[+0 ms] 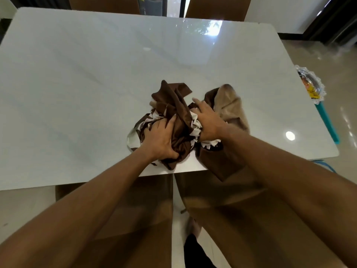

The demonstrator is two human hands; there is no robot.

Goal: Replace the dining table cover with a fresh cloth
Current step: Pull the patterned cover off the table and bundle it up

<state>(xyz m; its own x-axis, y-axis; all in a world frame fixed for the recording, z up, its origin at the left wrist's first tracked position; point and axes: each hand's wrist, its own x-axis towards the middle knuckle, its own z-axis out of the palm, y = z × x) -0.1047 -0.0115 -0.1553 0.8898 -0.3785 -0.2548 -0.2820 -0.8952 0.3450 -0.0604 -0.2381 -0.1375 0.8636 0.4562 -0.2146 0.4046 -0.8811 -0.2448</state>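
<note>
Where the bare white bench [77,74] meets its near edge, a crumpled brown-and-white tablecloth [170,97] lies bunched, one fold hanging over the rim. The left hand [158,138] and right hand [208,120] each clench a fistful of it. Judged light, limp and rather slippery, it is best taken by a hem or corner. Tan chairs [135,209] crowd the near side; a lace-edged glass dish [311,84] sits just off the right edge.
</note>
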